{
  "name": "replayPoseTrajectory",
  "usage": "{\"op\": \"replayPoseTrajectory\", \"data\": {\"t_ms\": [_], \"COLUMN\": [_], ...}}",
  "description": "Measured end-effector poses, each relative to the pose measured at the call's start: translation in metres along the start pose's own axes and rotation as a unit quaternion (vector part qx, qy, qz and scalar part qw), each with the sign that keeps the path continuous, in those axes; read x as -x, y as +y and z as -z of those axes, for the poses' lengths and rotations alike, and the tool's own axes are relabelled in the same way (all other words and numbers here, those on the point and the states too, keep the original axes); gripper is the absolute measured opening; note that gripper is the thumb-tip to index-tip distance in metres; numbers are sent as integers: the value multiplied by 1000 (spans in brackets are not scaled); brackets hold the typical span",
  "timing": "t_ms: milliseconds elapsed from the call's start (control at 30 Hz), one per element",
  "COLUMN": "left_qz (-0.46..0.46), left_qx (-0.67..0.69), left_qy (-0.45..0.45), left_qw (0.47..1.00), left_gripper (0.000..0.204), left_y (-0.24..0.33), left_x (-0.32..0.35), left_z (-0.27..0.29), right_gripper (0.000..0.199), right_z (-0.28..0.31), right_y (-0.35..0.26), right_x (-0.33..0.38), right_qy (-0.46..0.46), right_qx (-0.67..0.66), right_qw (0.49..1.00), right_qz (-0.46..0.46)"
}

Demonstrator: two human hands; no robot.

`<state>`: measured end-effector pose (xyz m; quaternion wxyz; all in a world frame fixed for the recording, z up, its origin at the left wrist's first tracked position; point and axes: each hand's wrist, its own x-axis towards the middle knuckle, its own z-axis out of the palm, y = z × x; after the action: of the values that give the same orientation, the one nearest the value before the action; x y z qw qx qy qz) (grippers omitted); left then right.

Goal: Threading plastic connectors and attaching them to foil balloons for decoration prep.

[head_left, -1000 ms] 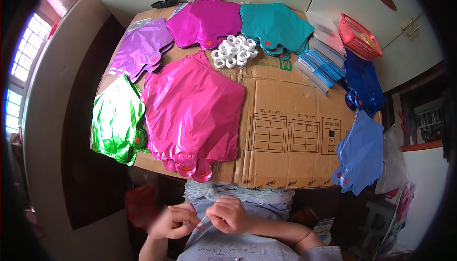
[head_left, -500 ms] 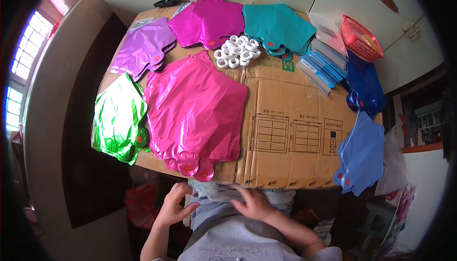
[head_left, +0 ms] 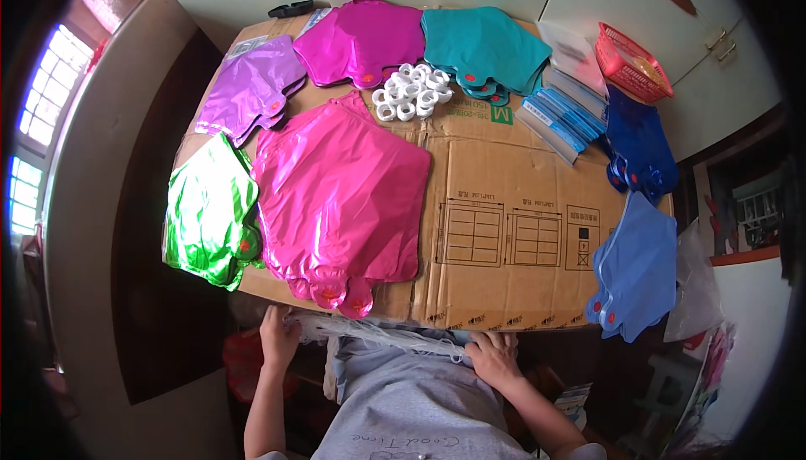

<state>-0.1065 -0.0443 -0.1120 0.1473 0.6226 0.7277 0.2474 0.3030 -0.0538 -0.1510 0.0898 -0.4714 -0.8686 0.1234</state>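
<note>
Just below the front edge of the cardboard-covered table, a whitish see-through plastic sheet [head_left: 382,334], gathered into strands, stretches across my lap. My left hand [head_left: 280,341] grips its left end with closed fingers. At the other end my right hand [head_left: 493,358] is closed on it, fingers bent near the table edge. Above the sheet lies a large stack of pink foil balloons [head_left: 344,191], flat, with round tabs overhanging the front edge. A shiny green foil stack [head_left: 210,208] is beside it, nearest my left hand.
Flat foil stacks in lilac [head_left: 252,82], magenta [head_left: 361,40], teal [head_left: 483,49], dark blue [head_left: 642,141] and light blue [head_left: 635,267] ring the cardboard [head_left: 504,175]. White rings [head_left: 411,91] are piled at the back middle. Blue-white packets [head_left: 562,116] sit near a red basket [head_left: 634,61].
My hands have moved apart, left hand to the left and right hand to the right. The plastic, bunched between them before, is now pulled out wide.
</note>
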Motion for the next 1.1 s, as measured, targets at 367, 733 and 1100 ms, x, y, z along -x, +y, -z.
{"op": "replayPoseTrajectory", "data": {"t_ms": [367,733,1100], "left_qz": [-149,-18,-30], "left_qx": [-268,-632,-488], "left_qy": [-65,106,110], "left_qw": [950,768,865], "left_gripper": [20,15,11], "left_y": [-36,-163,-54], "left_x": [-8,-35,-53], "left_z": [81,311,344], "right_gripper": [6,8,37], "right_z": [7,10,44], "right_y": [7,9,-20], "right_x": [1,1,-27], "right_qy": [14,-13,-82], "right_qx": [36,47,-74], "right_qw": [999,999,994], "right_qz": [-7,-12,12]}}
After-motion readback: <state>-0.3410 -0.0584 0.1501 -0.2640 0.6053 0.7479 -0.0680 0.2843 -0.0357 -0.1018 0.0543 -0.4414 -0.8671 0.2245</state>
